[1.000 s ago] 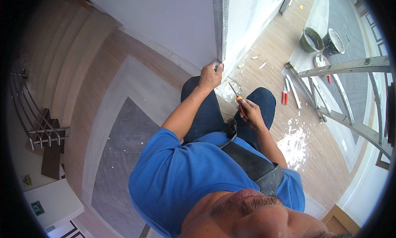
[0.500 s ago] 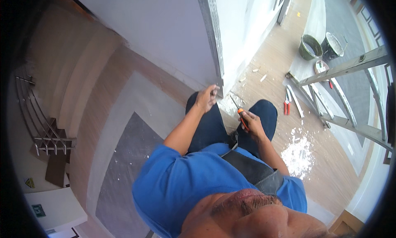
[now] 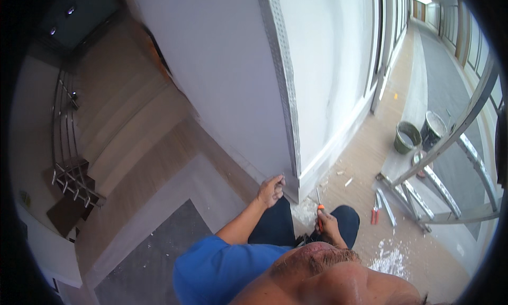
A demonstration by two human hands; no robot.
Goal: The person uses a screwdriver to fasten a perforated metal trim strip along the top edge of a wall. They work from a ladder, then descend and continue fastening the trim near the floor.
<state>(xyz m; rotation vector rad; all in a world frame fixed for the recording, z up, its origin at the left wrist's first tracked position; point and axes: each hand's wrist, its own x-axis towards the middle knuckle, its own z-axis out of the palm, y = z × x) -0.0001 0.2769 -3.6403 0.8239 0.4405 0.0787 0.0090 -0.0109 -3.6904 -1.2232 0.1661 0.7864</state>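
Observation:
My left hand (image 3: 271,192) is closed with its fingertips pinched together, beside the foot of the white wall (image 3: 243,109). Whatever those fingers may hold is too small to make out. In my right hand (image 3: 330,226) is a screwdriver (image 3: 320,211) with an orange and black handle, its thin shaft pointing up and away from me. The tip stands over the floor just right of the wall corner, apart from the wall. A grey perforated metal corner strip (image 3: 284,67) runs down that corner, ending a little above the floor.
White crumbs (image 3: 389,262) and several chips litter the wooden floor. On the right lie red-handled snips (image 3: 376,212) and a pale strip (image 3: 387,207), near a metal ladder (image 3: 450,146). Two buckets (image 3: 407,138) stand beyond. Steps (image 3: 127,109) and a metal railing (image 3: 66,125) are at left.
The view has tilted up, showing more wall and corridor. Both hands appear lower in the picture, still by the corner. The screwdriver now points more straight ahead.

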